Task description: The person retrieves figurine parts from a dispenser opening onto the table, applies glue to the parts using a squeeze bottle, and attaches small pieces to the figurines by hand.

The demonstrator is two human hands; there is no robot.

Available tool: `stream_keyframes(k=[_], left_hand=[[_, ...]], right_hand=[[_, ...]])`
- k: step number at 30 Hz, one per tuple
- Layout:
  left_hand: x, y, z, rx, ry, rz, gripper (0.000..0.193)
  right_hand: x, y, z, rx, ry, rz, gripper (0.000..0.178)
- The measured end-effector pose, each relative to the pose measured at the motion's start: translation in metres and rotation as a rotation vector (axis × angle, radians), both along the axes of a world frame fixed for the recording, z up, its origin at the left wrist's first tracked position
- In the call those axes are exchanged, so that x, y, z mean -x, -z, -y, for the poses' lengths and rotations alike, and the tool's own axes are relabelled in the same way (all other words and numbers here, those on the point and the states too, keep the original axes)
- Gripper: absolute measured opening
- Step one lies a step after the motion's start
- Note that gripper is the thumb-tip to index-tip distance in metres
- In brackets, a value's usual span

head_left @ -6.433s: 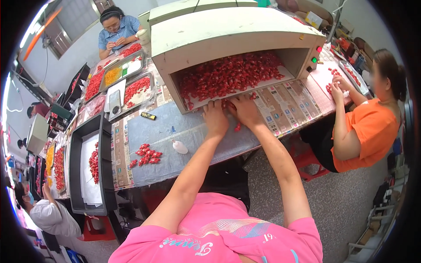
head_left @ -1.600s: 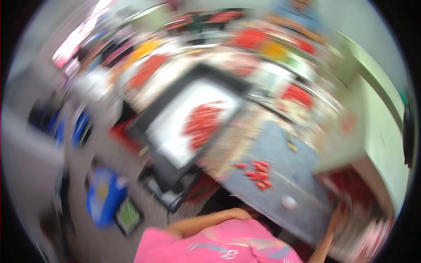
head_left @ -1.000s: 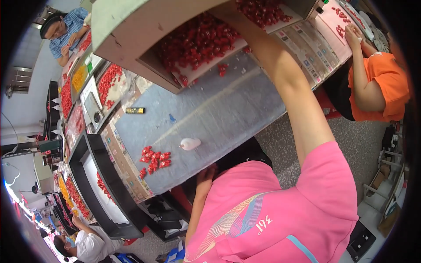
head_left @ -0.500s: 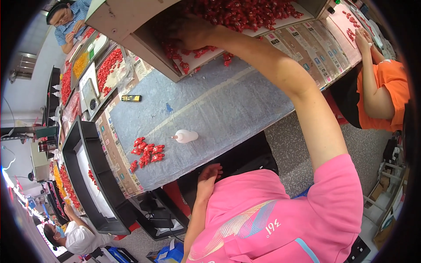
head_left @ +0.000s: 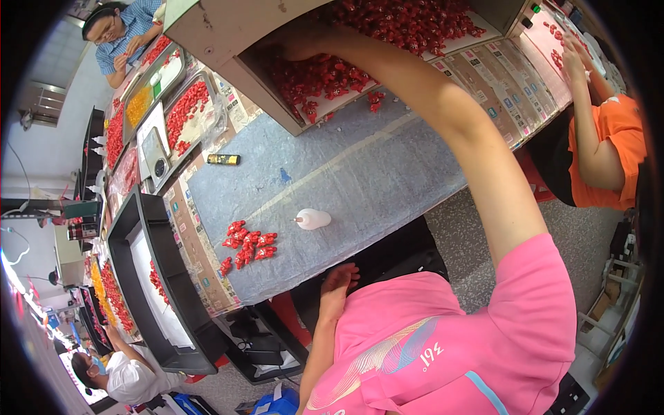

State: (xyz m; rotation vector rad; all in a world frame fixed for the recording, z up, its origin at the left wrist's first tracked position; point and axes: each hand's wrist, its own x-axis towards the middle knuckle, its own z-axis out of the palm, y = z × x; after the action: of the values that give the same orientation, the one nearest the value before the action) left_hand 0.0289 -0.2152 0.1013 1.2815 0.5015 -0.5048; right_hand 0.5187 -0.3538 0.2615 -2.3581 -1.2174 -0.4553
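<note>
My right arm reaches up into a pale open-fronted box at the far side of the table. My right hand is in the shadow inside it, beside a heap of small red figurines. Its fingers are too dark to make out. My left hand rests near my lap, below the table's front edge, fingers loosely apart and holding nothing. A small white squeeze bottle with a thin tip lies on the blue-grey table sheet. Left of it is a loose group of red figurines.
A black-and-yellow tube lies near the table's left edge. Beyond are trays of red pieces and yellow pieces. A black bin stands at the left. Co-workers sit far left, lower left and right, one in an orange shirt.
The view has shifted, so the table things appear farther right. My right hand has moved deeper into the shadowed left part of the box. My left hand stays near my lap.
</note>
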Motion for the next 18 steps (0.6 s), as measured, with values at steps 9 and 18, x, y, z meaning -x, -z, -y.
stream_keyframes(k=[9,18], left_hand=[[0.000,0.000,-0.002,0.052,-0.076,-0.032,0.028],[-0.009,0.007,-0.002,0.032,0.006,-0.027,0.029]], right_hand=[[0.007,0.004,-0.003,0.341,-0.121,0.001,0.046],[0.014,-0.016,0.017,0.066,0.032,0.022,0.041]])
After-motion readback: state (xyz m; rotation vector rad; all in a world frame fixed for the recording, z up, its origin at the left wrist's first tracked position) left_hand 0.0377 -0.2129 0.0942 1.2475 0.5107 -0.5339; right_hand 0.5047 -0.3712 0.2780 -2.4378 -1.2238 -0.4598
